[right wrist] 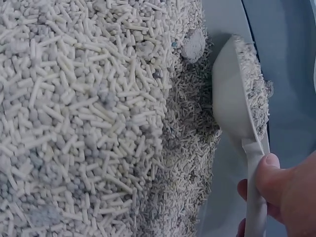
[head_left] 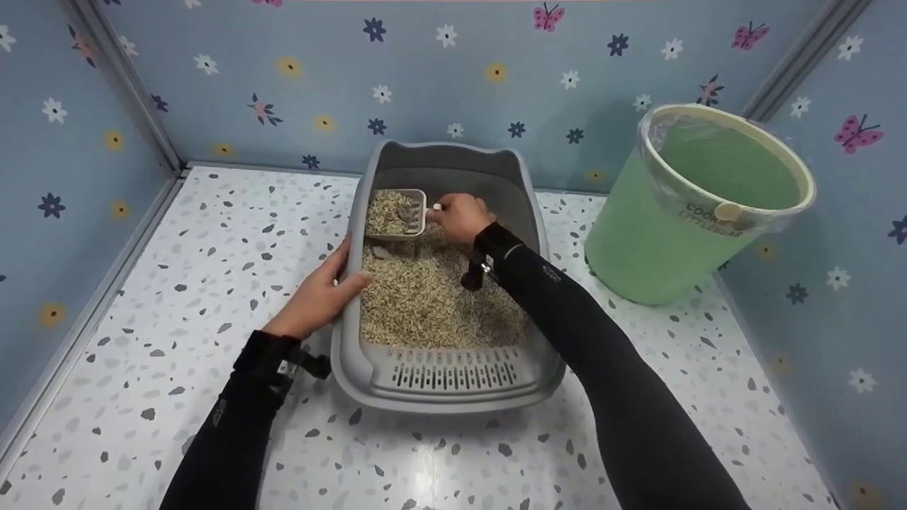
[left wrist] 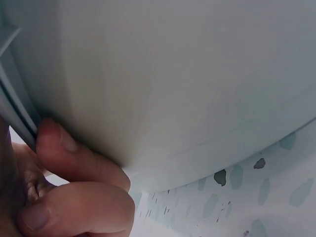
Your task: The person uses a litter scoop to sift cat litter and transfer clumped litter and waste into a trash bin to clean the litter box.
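A grey litter box (head_left: 354, 375) stands on the floor, with tan pellet litter (head_left: 425, 304) inside. My left hand (head_left: 315, 297) grips its left rim, thumb over the edge; in the left wrist view the curled fingers (left wrist: 94, 168) lie against the outer wall. By its handle, my right hand (head_left: 462, 218) holds a pale litter scoop (right wrist: 229, 98) heaped with pellets. The scoop is above the litter, close to the box's left wall. A pale clump (right wrist: 193, 46) lies on the litter beside the scoop. Some right-hand fingers are hidden behind the handle.
A green bin (head_left: 638, 241) lined with a clear bag stands to the right of the box. Flower-patterned panels (head_left: 453, 71) close in the back and both sides. Speckled white flooring (head_left: 212, 269) surrounds the box. The box's front has a slotted ledge (head_left: 453, 368).
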